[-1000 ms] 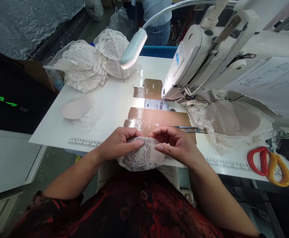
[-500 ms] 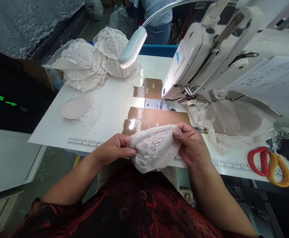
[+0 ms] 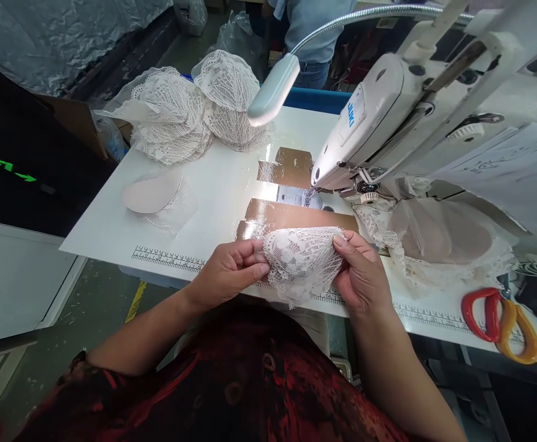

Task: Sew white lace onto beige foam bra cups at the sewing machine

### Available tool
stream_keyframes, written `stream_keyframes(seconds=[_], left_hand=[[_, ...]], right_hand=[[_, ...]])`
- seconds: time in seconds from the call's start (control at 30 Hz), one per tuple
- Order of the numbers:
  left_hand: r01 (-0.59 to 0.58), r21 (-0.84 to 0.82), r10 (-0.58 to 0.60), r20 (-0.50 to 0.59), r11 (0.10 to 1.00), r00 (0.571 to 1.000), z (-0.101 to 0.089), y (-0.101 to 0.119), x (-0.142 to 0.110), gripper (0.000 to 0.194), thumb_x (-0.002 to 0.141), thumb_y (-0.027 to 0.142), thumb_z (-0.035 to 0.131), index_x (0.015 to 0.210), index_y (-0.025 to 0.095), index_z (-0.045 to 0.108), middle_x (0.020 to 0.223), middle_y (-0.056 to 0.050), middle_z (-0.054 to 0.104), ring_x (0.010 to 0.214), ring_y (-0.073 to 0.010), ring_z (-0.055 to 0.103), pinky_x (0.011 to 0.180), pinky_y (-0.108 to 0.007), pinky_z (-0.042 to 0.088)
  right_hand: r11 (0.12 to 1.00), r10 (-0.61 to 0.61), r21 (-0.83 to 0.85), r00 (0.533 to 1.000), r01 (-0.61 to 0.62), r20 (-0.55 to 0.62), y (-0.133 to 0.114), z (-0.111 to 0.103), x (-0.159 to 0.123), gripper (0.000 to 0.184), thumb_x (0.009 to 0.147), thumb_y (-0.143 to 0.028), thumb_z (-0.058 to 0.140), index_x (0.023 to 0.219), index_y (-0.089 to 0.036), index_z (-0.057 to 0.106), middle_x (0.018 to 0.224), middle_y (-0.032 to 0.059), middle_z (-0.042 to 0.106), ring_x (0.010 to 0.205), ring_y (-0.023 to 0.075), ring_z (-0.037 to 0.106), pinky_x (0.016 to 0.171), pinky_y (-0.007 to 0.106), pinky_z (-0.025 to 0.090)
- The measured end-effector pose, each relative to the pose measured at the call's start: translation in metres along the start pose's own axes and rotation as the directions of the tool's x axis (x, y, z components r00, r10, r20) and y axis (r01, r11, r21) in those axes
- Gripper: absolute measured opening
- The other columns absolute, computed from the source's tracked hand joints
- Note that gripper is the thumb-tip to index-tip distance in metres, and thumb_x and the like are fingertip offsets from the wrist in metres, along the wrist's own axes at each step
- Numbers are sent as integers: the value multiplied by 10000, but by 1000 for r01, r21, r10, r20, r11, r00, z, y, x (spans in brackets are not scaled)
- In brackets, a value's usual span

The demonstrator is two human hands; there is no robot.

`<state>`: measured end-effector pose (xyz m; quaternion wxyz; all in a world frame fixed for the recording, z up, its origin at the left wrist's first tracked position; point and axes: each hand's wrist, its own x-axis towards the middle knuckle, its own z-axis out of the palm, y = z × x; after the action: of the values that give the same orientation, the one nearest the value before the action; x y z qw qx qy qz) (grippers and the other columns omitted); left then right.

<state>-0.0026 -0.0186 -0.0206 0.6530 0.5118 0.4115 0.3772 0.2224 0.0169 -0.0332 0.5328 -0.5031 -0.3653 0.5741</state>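
Observation:
Between both hands, over the front edge of the table, a white lace bra cup (image 3: 302,261) is stretched with its flowered lace facing up. My left hand (image 3: 231,270) pinches its left edge between thumb and fingers. At the upper right corner my right hand (image 3: 360,267) grips it, thumb on top. Just beyond the cup stands a white sewing machine (image 3: 360,123), its needle over the metal needle plate (image 3: 291,195). Brown tape (image 3: 296,215) covers the table in front of and behind that plate.
Stacked lace cups (image 3: 169,116) lie at the back left, with a beige cup pad (image 3: 151,195) nearer. Right of the machine sit sheer and lace pieces (image 3: 443,236). Scissors (image 3: 501,322) with red and yellow handles overhang the front edge. A lamp (image 3: 274,91) hangs above; a person (image 3: 314,37) stands behind.
The lace cup has been turned and opened out, so its flowered lace now faces up with a straight upper edge. Both hands still hold it. The whole view has shifted slightly.

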Motion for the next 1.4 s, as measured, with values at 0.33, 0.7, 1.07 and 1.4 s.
stream_keyframes(seconds=[0.33,0.7,1.07,1.4], left_hand=[[0,-312,10,29,950,1000,3,0,3,415,771,189,674,1176,154,587,1037,-84,678,955,-203,633,865,-320,488],[-299,123,307,-50,946,950,-34,30,9,420,795,254,658,1196,216,537,1298,-86,513,1242,-233,451,1042,-370,396],[-9,191,-48,289,982,956,-10,33,35,172,853,305,569,844,133,581,722,14,525,632,-85,470,571,-197,382],[15,131,-55,306,991,950,-12,38,42,161,843,274,609,883,118,613,767,-3,536,677,-85,475,598,-188,388]], right_hand=[[984,67,164,997,-73,39,3,22,-7,210,637,-297,786,721,-194,624,662,-40,603,577,78,517,585,205,441],[971,-37,-198,898,136,437,-16,26,-21,162,792,-321,672,733,-185,608,669,-28,563,605,92,489,554,212,381],[833,-97,-416,835,366,542,-28,28,-15,152,822,-318,631,768,-176,638,701,-13,617,636,104,520,579,226,390],[825,-65,-464,868,324,492,-32,29,-5,182,826,-319,606,720,-171,601,634,-31,548,575,86,446,530,221,346]])
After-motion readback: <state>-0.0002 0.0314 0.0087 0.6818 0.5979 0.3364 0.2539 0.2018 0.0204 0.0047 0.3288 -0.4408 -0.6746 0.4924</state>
